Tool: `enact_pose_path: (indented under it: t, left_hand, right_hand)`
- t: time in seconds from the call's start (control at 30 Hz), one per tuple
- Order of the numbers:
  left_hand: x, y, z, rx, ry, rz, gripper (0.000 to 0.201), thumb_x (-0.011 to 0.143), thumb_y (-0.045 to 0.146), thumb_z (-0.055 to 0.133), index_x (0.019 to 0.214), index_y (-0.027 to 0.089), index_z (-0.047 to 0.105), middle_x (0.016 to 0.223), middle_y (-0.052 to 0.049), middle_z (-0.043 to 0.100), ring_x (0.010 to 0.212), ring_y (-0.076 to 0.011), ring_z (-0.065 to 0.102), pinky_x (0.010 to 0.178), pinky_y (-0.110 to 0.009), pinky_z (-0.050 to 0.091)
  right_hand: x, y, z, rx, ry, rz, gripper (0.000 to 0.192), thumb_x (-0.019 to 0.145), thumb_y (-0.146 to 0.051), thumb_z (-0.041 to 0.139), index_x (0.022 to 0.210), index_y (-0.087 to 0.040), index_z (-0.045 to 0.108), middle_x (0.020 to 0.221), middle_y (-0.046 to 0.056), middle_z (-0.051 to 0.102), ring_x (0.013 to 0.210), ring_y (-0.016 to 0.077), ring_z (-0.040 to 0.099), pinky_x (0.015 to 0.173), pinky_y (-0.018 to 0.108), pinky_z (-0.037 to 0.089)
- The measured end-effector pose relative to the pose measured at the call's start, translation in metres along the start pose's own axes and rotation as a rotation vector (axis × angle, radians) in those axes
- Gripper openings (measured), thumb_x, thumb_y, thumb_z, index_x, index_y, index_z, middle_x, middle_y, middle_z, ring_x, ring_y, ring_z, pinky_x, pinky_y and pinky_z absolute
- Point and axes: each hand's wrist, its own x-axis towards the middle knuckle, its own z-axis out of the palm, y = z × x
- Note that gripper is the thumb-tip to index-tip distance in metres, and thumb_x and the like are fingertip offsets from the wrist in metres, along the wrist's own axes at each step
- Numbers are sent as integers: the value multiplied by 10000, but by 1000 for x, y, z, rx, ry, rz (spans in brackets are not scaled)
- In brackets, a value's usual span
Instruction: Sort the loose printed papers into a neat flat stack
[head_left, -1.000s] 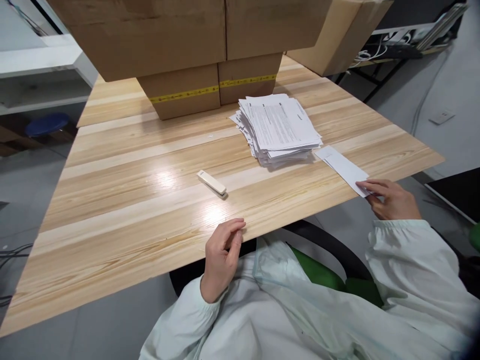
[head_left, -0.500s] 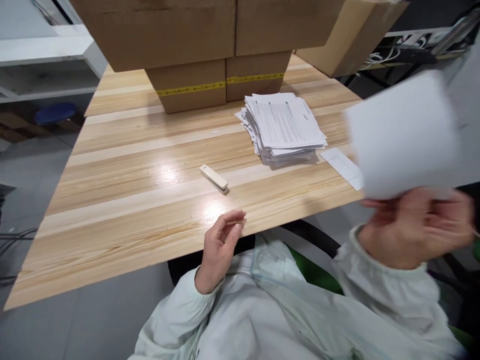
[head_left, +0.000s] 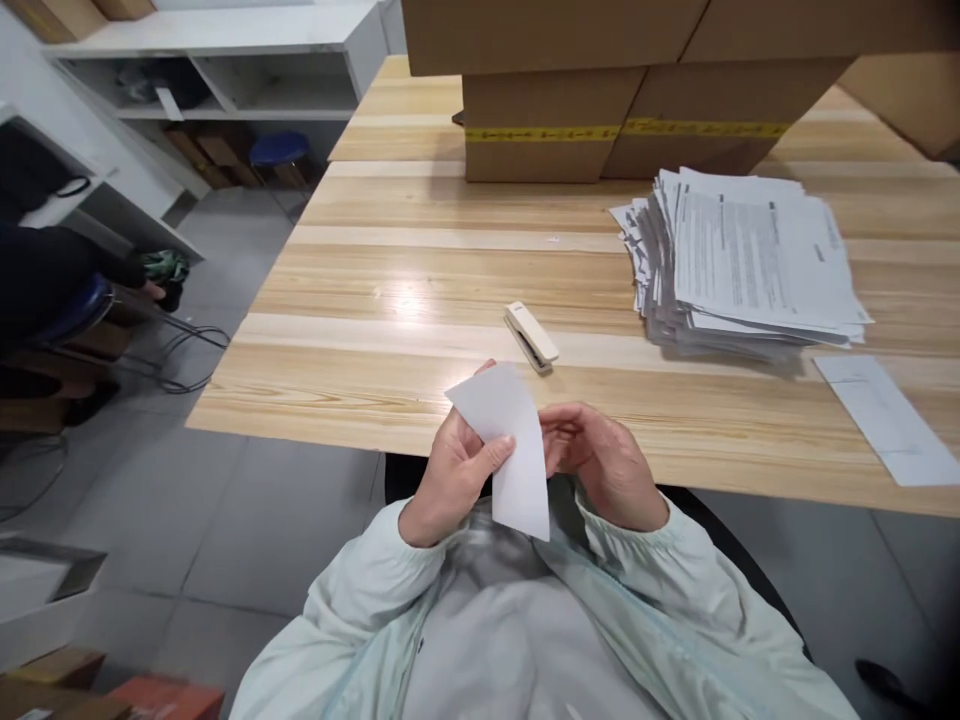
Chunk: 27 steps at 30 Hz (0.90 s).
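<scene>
My left hand [head_left: 450, 470] pinches a folded white paper slip [head_left: 510, 450] by its left edge, in front of my chest at the near edge of the wooden table [head_left: 420, 390]. Touching the same slip from the right is my right hand [head_left: 600, 465], its fingers curled behind it. A small cream stapler [head_left: 531, 337] lies on the table just beyond my hands. To the right rests a thick stack of printed sheets [head_left: 750, 265], and a second folded white slip [head_left: 885, 420] lies near the table edge at the right.
Stacked cardboard boxes [head_left: 600, 130] with yellow tape fill the back of the table. White shelving [head_left: 217, 70] stands at the back left. At the far left another person's dark sleeve [head_left: 52, 270] shows, above cables on the grey floor.
My right hand lifted a slip from the table's right edge and swung it in front of my chest. My left hand rose from the table edge and took hold of it. My head turned left.
</scene>
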Motion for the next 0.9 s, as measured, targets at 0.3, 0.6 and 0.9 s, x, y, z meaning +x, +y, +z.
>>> enact_pose_path:
  t: [0.3,0.6,0.9]
  left_hand:
    - [7,1,2,18,-115,-40,720,917,471,647,1536,260,346,1442,-113,578,1229,-233,615,1004,-334,526]
    - [14,-10,5,254,138,115,441,1009,501,462,1356,243,548,1348,-85,643,1210,-226,615,1003,-334,505]
    - [17,-10,5,347,186,182,393,1001,563,436,1117,226,603,887,-21,661,712,-145,570,657,-261,494]
  right_hand:
    - [14,-2,6,82,44,126,371,678,-480,873,879,-208,721,769,9,728,628,123,644,578,245,554]
    - [21,6,8,142,2,208,387,696,-490,862,912,-202,721,714,-1,706,590,119,639,572,242,544]
    - [25,0,10,138,-56,208,369,752,-529,810,762,-176,705,613,-17,648,516,84,608,511,186,538]
